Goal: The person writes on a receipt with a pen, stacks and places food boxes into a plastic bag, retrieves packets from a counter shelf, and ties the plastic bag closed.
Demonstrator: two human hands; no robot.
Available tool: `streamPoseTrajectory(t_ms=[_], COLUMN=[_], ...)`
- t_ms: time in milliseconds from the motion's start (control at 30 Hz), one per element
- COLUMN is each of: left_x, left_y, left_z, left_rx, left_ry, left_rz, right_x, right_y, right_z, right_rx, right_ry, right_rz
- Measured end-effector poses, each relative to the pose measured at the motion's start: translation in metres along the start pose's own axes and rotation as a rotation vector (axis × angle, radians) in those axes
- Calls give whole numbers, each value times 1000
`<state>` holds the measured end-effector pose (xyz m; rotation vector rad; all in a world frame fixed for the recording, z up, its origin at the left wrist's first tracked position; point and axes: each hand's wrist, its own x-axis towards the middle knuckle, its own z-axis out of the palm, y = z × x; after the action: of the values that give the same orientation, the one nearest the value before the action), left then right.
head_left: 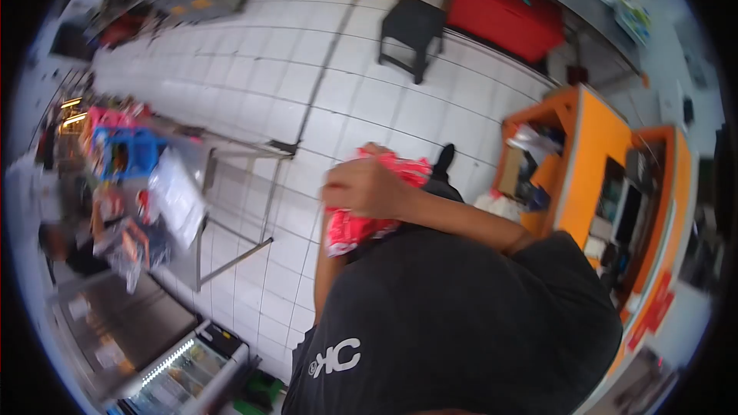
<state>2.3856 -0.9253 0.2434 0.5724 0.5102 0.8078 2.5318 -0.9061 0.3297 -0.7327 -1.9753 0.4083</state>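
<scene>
A crumpled red bag with white print (350, 232) is bunched up in front of my waist; the blur leaves its material uncertain. My right hand (367, 190) is closed over the top of it, fingers curled in. From below, my left forearm runs up behind the red bag. Most of my left hand (374, 149) is hidden by the bag and the right hand, with a bit of its fingers seeming to show at the far edge. The bag's red folds stick out on both sides of my right hand.
On the left stands a metal-framed table (207, 177) with a blue basket (127, 152) and plastic bags. A dark stool (413, 31) and a red chest (503, 11) are ahead. Orange shelving (600, 161) is close on the right. A glass-topped cooler (181, 376) is lower left.
</scene>
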Motion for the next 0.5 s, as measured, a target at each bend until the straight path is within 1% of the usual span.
streamPoseTrajectory(t_ms=[67, 133, 167, 233, 267, 333, 367, 400, 467, 500], left_x=[-2, -1, 0, 3, 5, 8, 11, 13, 18, 20], left_y=[-2, -6, -7, -11, -9, -10, -10, -11, -13, -13], left_z=[4, 7, 10, 13, 12, 16, 17, 18, 22, 22], left_rx=[85, 146, 168, 204, 217, 247, 260, 269, 285, 295], left_ry=[44, 65, 68, 61, 65, 61, 56, 53, 42, 41], left_rz=[7, 3, -7, -26, -35, -56, -69, -80, -99, -109], right_x=[6, 9, 9, 10, 9, -3, -10, -15, -29, -31], right_y=[-3, -5, -5, -7, -7, -9, -12, -14, -11, -7], right_z=[3, -7, -6, -1, 9, 24, 27, 30, 39, 41], right_rx=[-117, -169, -187, -190, -194, -251, -288, -296, -294, -298], right_ry=[-78, -154, -145, -305, -293, -151, -146, -136, -186, -179], right_rz=[-57, -40, -4, -36, -19, -130, -163, -147, -198, -180])
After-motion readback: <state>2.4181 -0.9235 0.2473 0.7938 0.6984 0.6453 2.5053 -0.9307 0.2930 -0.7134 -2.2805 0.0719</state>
